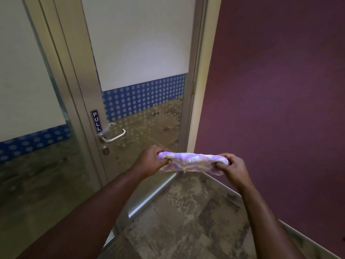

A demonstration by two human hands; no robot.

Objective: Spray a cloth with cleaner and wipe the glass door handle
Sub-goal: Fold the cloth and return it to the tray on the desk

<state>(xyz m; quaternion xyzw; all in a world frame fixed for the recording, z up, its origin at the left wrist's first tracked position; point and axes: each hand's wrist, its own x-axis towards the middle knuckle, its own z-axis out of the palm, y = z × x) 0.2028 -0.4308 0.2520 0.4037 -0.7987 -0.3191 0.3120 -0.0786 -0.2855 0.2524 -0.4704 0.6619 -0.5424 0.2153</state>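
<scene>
- Cloth (192, 162): a lilac, white and pale-yellow patterned towel, bunched into a short horizontal roll and held in the air in front of the door, at about 6 o'clock from the frame's centre.
- Left hand (149, 161): fingers curled round the cloth's left end, gripping it.
- Right hand (233, 167): fingers curled round the cloth's right end, gripping it; the cloth spans the gap between the two hands.
- Door handle (113, 135): a brushed-metal lever on the door's frame stile, at about 10 o'clock from the cloth and apart from it; neither hand touches it.
- PULL sign (96, 121): a dark vertical plate at 11 o'clock from the handle, just beside it.
- Keyhole (105, 151): a round lock cylinder at 7 o'clock from the handle.
- Glass door (138, 43): frosted above, with a blue dotted band (143, 94) across the middle and clear glass below.
- Purple wall (270, 90): at 3 o'clock from the door.
- Floor (186, 212): mottled brown tiles beneath the forearms.
</scene>
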